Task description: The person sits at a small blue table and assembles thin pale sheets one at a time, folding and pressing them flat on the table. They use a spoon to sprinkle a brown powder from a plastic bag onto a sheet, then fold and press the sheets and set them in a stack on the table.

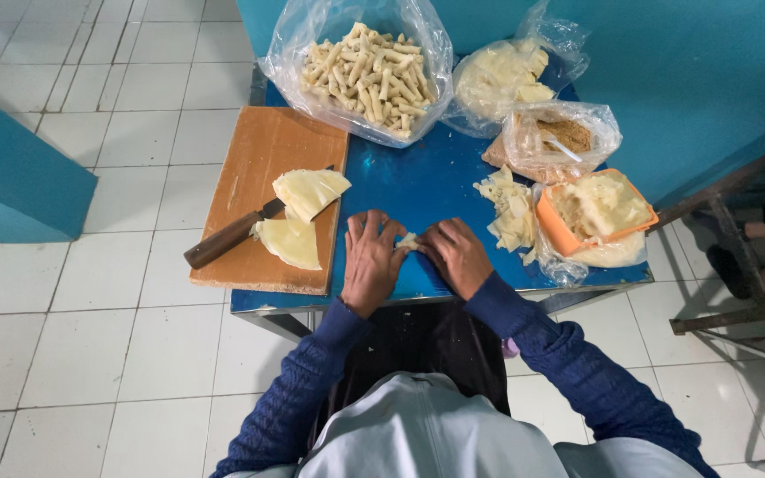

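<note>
- Left hand [372,262] and right hand [456,255] pinched together on small pale wrapper piece [407,240], near edge of blue table [418,181].
- Left: wooden cutting board [258,168] bearing knife [227,236] and wrapper sheets [309,192].
- Far: bag of rolled sticks [363,73].
- Right: orange tub [597,209].

- The left hand [371,261] and right hand [456,257] lie together at the near edge of the blue table [418,177], pinching a small pale wrapper piece [408,240] between them.
- Bare tabletop runs from just beyond the fingers up to the bag of rolled sticks [365,75]; that strip gives open passage.
- To the left, the wooden cutting board [254,168] blocks the way, bearing two folded wrapper sheets [303,212] and a knife [232,235] with its handle pointing toward the near-left corner.
- To the right, a heap of wrapper scraps [508,208] sits near the right hand, touching the orange tub [552,227].
- The far right corner is crowded by a bag of wrappers [498,78] and a crumb bag [555,137].
</note>
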